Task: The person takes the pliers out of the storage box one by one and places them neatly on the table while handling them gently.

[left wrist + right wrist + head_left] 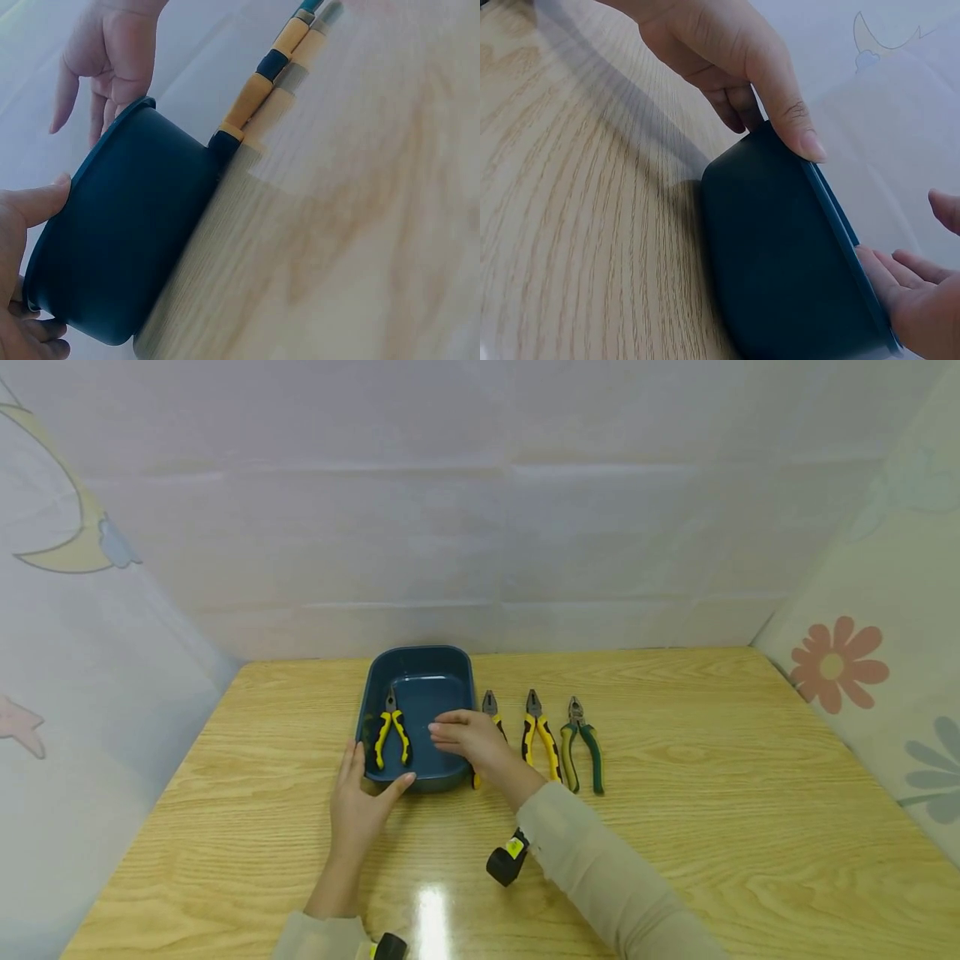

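A deep blue rectangular tray (pixel 431 693) stands on the table with one pair of yellow-and-black long-nose pliers (pixel 383 737) lying inside, handles toward me. My left hand (pixel 358 810) grips its near left corner, thumb on the front rim and fingers along the left side. In the right wrist view that thumb lies over the rim of the tray (pixel 780 255). Over the right part of the tray, my right hand (pixel 480 745) holds nothing, its fingers extended together and pointing left. It partly covers a pair of yellow-and-black pliers (pixel 490 702) beside the tray.
Right of the tray, a second pair of yellow-and-black pliers (pixel 531 727) and a pair of green-handled pliers (pixel 592 756) lie in a row, jaws away from me. The wooden table (pixel 712 827) ends at a pale cloth backdrop (pixel 480 543).
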Available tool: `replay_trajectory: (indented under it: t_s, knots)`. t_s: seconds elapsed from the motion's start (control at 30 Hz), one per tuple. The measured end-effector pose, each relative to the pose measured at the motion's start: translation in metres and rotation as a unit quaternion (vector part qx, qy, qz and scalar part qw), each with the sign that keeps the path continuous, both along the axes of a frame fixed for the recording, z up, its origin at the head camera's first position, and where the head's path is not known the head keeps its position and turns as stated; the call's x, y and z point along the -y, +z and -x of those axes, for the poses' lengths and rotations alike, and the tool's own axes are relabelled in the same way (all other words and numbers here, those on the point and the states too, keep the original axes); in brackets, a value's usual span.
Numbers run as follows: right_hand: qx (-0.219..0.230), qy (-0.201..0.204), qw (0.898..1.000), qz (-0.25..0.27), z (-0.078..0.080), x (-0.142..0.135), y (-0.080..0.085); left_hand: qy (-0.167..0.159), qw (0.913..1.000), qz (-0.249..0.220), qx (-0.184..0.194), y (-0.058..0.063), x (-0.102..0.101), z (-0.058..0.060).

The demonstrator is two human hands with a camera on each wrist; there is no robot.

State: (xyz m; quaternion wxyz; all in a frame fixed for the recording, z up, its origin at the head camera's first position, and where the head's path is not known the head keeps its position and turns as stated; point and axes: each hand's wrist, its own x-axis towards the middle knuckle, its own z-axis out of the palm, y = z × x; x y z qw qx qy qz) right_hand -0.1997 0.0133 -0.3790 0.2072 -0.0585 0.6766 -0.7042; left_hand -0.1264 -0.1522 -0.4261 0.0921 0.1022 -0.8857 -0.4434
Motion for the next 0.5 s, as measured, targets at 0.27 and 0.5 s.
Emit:
replay_trajectory:
  t_s: [0.27, 0.5]
  knots:
    - [0.02, -0.007, 1.0, -0.002, 0.006, 0.008, -0.003, -0.004, 1.0, 0.002, -0.005, -0.001, 0.001, 0.0]
    - [0.014, -0.004, 0.999, -0.03, 0.008, 0.015, -0.005, -0.005, 1.0, 0.003, -0.008, -0.001, 0.002, 0.0]
